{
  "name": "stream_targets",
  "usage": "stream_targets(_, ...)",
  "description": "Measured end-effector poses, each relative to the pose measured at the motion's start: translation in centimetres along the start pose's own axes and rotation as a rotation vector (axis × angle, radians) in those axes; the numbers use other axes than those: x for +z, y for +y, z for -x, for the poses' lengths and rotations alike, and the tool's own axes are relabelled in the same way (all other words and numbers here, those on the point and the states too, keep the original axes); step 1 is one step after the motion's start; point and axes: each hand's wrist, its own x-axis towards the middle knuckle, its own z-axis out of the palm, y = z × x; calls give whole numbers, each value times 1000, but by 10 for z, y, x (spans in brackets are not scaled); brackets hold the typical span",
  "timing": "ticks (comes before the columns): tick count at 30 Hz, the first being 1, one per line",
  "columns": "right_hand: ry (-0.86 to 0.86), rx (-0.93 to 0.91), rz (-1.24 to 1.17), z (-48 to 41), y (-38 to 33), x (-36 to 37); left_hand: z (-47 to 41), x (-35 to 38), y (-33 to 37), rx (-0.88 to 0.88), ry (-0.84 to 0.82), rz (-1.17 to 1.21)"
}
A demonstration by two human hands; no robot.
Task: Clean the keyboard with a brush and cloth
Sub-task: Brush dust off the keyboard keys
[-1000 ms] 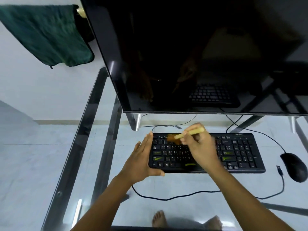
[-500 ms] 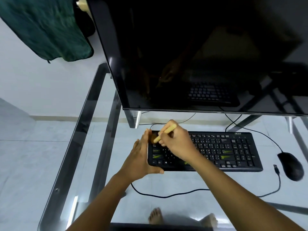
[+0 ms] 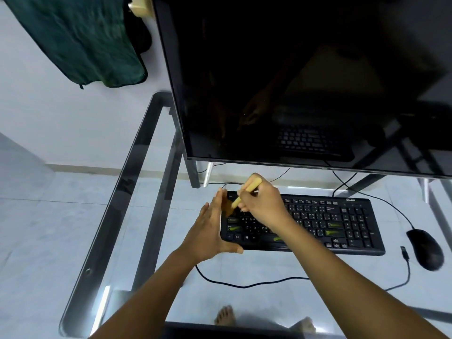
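A black keyboard (image 3: 337, 223) lies on the glass desk (image 3: 137, 182) below the monitor. My right hand (image 3: 263, 206) grips a brush with a pale wooden handle (image 3: 247, 189); its brown bristles (image 3: 228, 209) press on the keys at the keyboard's far-left end. My left hand (image 3: 208, 231) clasps the keyboard's left edge, thumb under the front corner, fingers straight up along the side. A dark green cloth (image 3: 80, 40) hangs at the top left, away from both hands.
A large dark monitor (image 3: 305, 77) looms over the keyboard's back edge. A black mouse (image 3: 425, 248) sits right of the keyboard, with a loose USB plug (image 3: 404, 252) and black cable (image 3: 244, 285) on the glass. Bare feet (image 3: 225, 314) show below.
My right hand has swept the brush leftward along the top key rows, from the keyboard's middle-left to its far-left end beside my left hand. The left hand has stayed put.
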Motion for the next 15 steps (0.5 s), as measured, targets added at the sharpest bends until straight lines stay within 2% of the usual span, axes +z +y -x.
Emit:
stream_targets(3,195,-33,-33,-1,0,-6,0,-1,2,28,-2,8)
stream_targets(6,62,16,-96,5,5,-10,0,0,0,27,2,12)
stream_targets(7,70,7,-56,8,8,-11,1,0,-1,29,-1,10)
stream_targets(10,294,45,-135,12,20,-24,1,0,1,43,-4,-11)
stream_targets(11,298,93,-213,14,22,-28,1,0,3,47,3,-22)
stream_targets(13,159,190,-295,19,26,-29,5,-1,8,36,2,-26)
stream_targets(15,221,177,-223,25,33,-30,8,0,11,21,0,-20)
